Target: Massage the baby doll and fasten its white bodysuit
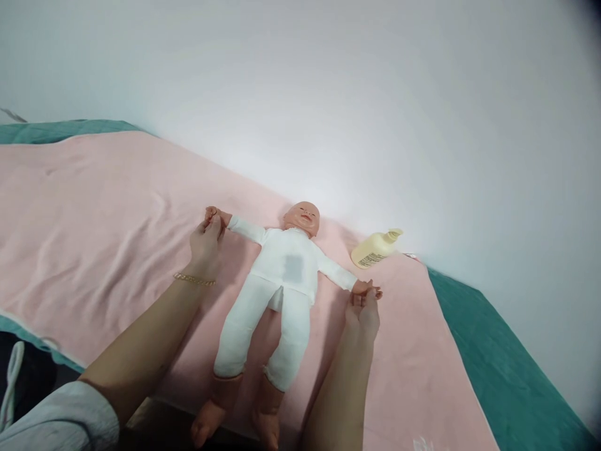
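Observation:
A baby doll (pixel 286 275) with a white cloth body lies on its back, its arms spread wide to both sides. My left hand (pixel 206 244), with a gold bracelet at the wrist, is closed on the doll's hand at the left. On the other side, my right hand (pixel 364 313) pinches the doll's other hand between thumb and fingers. A grey patch marks the doll's chest, and its bare feet point toward me. Just beyond my right hand, a pale yellow pump bottle (pixel 374 249) lies tilted on its side.
Under the doll spreads a pink blanket (pixel 117 219). Green cloth (pixel 498 344) shows past its right edge and at the far left. A white wall (pixel 300 94) rises directly behind the doll's head. Dark fabric with a pale cord is at the lower left.

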Demonstrator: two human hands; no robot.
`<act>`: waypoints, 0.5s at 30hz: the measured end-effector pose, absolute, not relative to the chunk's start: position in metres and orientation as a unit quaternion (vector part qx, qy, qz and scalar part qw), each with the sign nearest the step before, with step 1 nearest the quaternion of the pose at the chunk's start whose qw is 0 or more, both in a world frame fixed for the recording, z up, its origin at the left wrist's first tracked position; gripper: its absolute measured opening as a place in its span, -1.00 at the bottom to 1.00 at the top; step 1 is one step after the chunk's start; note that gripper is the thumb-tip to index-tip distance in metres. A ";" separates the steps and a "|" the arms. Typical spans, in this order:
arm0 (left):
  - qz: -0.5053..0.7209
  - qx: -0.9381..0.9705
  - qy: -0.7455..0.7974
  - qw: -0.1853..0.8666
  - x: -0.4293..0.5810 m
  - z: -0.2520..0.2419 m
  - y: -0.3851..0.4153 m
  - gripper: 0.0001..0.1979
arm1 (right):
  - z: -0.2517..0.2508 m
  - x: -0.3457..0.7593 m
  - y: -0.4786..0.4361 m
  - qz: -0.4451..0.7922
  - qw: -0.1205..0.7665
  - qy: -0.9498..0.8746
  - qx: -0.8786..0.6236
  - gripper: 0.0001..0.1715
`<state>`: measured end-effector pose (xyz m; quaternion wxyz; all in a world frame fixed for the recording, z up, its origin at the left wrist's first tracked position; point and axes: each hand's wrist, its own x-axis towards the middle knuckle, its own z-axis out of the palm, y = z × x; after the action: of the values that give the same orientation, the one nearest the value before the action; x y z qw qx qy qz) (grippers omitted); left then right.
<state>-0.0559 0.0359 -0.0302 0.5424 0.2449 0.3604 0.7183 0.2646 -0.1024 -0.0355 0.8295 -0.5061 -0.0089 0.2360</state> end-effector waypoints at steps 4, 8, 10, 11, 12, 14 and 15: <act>0.729 0.355 0.368 0.456 -0.044 -0.004 0.016 -0.72 | -0.009 0.236 -0.106 0.163 0.834 -0.142 -0.507 -0.54; 0.603 0.611 0.305 0.412 -0.033 0.008 -0.003 -0.70 | 0.006 0.205 -0.104 0.052 0.802 -0.308 -0.509 -0.58; 0.548 0.718 0.244 0.352 -0.029 0.006 -0.008 -0.74 | 0.006 0.195 -0.103 0.046 0.774 -0.396 -0.491 -0.61; 0.529 0.759 0.211 0.314 -0.027 0.004 -0.009 -0.76 | 0.005 0.191 -0.102 0.043 0.750 -0.443 -0.489 -0.61; 0.514 0.790 0.183 0.278 -0.026 0.002 -0.009 -0.77 | 0.003 0.189 -0.102 0.037 0.719 -0.491 -0.491 -0.62; 0.487 0.832 0.153 0.219 -0.025 -0.001 -0.007 -0.79 | 0.001 0.186 -0.102 0.018 0.645 -0.576 -0.501 -0.61; 0.473 0.846 0.148 0.198 -0.025 -0.002 -0.006 -0.80 | 0.000 0.185 -0.103 0.010 0.612 -0.610 -0.503 -0.62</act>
<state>-0.0254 -0.0057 -0.0015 0.1980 0.8460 0.1476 0.4726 0.1850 -0.1025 0.0000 0.6123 -0.5030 -0.6099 0.0101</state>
